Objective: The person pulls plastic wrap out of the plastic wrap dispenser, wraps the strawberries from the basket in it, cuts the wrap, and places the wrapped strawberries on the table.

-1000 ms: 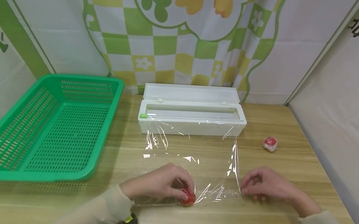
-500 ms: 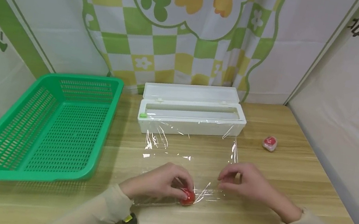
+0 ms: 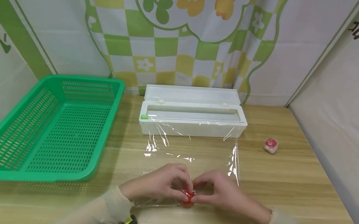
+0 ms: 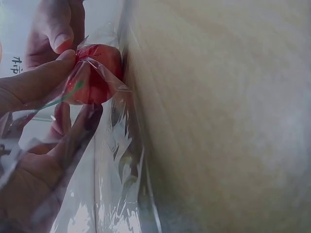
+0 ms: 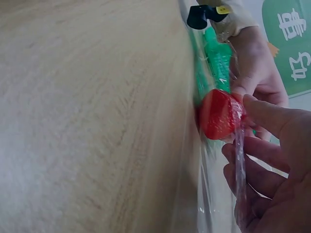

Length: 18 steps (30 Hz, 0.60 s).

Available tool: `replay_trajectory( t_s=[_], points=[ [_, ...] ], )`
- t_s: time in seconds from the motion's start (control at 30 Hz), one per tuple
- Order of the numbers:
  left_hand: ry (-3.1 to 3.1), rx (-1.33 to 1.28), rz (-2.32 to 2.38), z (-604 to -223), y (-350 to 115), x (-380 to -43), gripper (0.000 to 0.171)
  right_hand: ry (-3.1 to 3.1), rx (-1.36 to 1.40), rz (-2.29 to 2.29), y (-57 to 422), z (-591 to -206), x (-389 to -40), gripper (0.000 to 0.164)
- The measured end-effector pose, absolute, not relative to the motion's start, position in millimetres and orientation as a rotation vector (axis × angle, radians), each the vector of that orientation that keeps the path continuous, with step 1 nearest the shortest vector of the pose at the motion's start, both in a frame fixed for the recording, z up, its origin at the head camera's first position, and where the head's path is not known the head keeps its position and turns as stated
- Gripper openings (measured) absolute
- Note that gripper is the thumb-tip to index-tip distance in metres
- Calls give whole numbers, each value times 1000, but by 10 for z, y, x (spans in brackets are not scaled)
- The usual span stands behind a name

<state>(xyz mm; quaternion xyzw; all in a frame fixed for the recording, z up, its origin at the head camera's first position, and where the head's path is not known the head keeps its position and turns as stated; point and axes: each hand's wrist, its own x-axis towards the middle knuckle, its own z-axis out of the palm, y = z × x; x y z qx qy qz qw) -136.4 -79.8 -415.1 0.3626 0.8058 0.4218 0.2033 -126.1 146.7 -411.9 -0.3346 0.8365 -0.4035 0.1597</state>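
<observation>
A small round red fruit (image 3: pixel 188 198) lies at the near edge of a sheet of clear plastic wrap (image 3: pixel 190 159) on the table. My left hand (image 3: pixel 164 180) pinches the fruit between thumb and fingers; film drapes over its red skin (image 4: pixel 109 60) in the left wrist view. From the other side, my right hand (image 3: pixel 221 190) has its thumb and fingertips right at the fruit. The right wrist view shows that hand (image 5: pixel 286 160) pinching a gathered strip of the wrap against the fruit (image 5: pixel 216 116). The film runs back to a white wrap dispenser (image 3: pixel 191 129) with its lid up.
An overlapping green perforated basket (image 3: pixel 102 143) stands at the left of the table. A small red piece wrapped in film (image 3: pixel 270 145) lies at the right. Behind the dispenser hangs a checked, flowered curtain (image 3: pixel 178 50).
My right hand has moved left from the sheet's right corner to the fruit, bringing the film's near right edge in with it. My left hand has stayed on the fruit.
</observation>
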Motion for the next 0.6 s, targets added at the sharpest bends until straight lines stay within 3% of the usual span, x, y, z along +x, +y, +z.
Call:
replay_trajectory(
  t_s=[0.6],
  points=[
    [2218,1009,1221,-4160,-804,-1344,14,2358,-977,-1192,1404,-4193,-1270,17]
  ],
)
